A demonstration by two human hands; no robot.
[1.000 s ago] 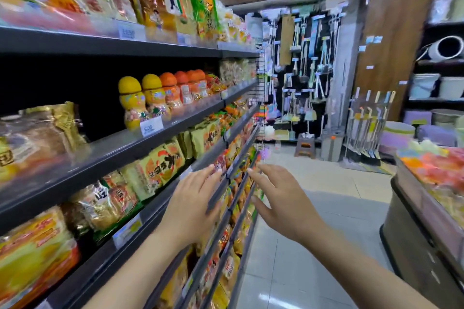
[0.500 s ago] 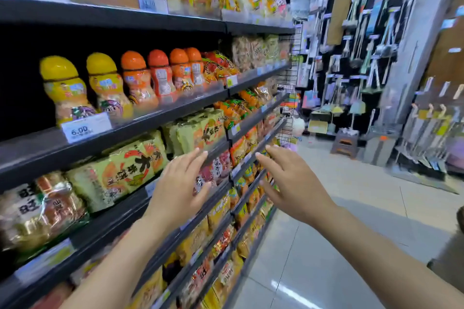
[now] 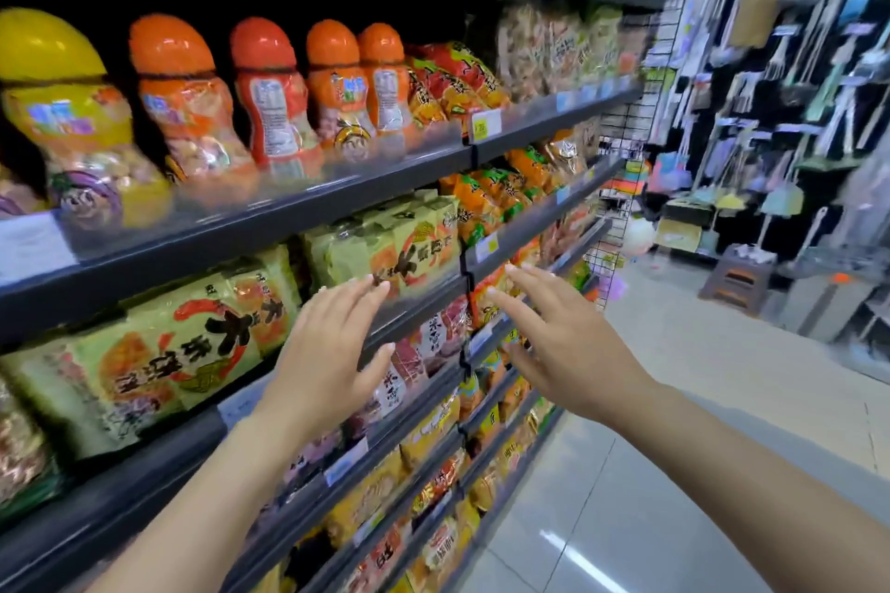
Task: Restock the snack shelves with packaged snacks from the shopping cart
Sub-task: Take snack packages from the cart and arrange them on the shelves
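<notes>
bare fingers are straight and spread on both hands, holding nothing. the left hand [image 3: 332, 352] reaches to 12 o'clock, its tips at the pale green snack packs [image 3: 385, 246], perhaps touching; i cannot tell. the right hand [image 3: 568, 352] points to 11 o'clock, at the orange packs [image 3: 486, 202]. probably they come to straighten the row on the snack shelves [image 3: 269, 231]. no shopping cart is in view.
</notes>
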